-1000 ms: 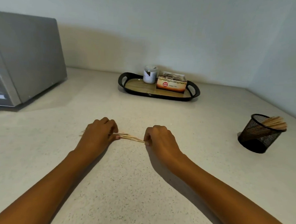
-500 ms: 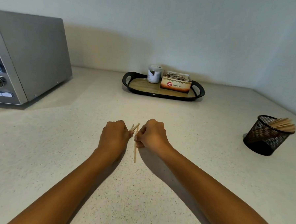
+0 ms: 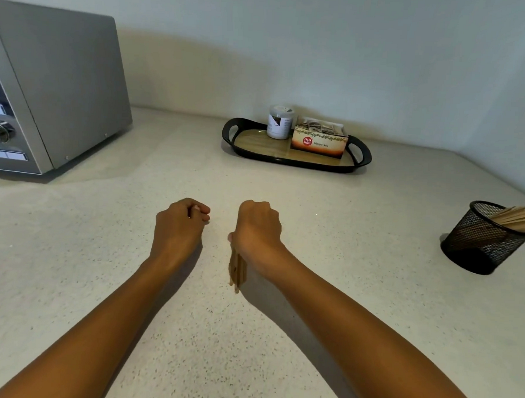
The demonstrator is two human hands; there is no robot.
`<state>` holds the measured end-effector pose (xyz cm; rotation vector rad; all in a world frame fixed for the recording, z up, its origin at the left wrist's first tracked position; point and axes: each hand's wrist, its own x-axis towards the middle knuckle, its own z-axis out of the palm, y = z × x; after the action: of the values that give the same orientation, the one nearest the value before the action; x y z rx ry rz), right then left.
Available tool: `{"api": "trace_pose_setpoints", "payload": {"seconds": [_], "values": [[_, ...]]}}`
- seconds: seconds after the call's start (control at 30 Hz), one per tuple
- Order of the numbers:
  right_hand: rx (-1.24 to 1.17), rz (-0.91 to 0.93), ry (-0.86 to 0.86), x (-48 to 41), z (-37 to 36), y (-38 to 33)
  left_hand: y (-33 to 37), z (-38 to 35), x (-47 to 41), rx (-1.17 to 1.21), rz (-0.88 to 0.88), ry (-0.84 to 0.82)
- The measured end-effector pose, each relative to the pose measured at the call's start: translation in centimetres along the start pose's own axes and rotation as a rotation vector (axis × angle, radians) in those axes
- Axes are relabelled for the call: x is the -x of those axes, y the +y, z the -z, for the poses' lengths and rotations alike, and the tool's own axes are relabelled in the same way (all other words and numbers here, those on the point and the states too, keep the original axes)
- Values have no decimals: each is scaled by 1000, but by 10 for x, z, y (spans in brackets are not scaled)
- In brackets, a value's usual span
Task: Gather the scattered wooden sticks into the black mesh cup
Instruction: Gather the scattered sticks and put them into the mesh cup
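In the head view, a small bundle of sticks is clenched in the right hand, its lower ends pointing down toward the counter beside the wrist; whether the tips touch the surface cannot be told. The left hand is curled into a loose fist just beside the right, and nothing can be seen held in it — its palm is hidden, so a stray stick inside cannot be ruled out. A second ago the sticks were stretched flat between both hands; half a second ago they were being turned upright between the two thumbs; now the bundle has been passed wholly to the right hand and the hands have drawn a little apart. The transfer is therefore judged complete, and the gathering step on the counter appears finished, since no loose sticks are seen on the bare surface. The cup stands well apart to the right, tilted, with a sheaf of sticks already leaning over its rim. What is left is judged to be the carry across and the drop — the bundle would need to be kept together and steered past the sticks already inside. A tray and a microwave at the back are not involved.
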<state>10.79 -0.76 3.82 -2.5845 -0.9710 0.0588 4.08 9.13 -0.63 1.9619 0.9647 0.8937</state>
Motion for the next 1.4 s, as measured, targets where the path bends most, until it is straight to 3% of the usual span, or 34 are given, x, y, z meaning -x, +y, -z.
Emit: {"api": "trace_pose_setpoints", "payload": {"seconds": [0.13, 0.3, 0.5, 0.63, 0.77, 1.0, 1.1, 1.23, 1.4], "values": [[120, -42, -108, -9, 15, 4, -1, -2, 0, 25, 4, -17], [162, -46, -119, -10, 16, 14, 0, -4, 4, 34, -16, -38], [79, -65, -335, -23, 35, 35, 3, -10, 12, -7, -111, -86], [-246, -135, -435, -33, 43, 62, 6, -16, 16, -47, -190, -128], [-889, -303, -375, -32, 40, 80, 9, -23, 22, -60, -263, -150], [-1051, 92, 131, -23, 63, 92, 10, -39, 17, -226, -511, -236], [-1030, 224, 268, -12, 56, 95, 11, -42, 11, -292, -607, -271], [-926, 339, 224, 3, 33, 109, 13, -43, 8, -368, -680, -266], [-1213, 244, 128, 19, 19, 110, 13, -48, 12, -495, -730, -219]]}}
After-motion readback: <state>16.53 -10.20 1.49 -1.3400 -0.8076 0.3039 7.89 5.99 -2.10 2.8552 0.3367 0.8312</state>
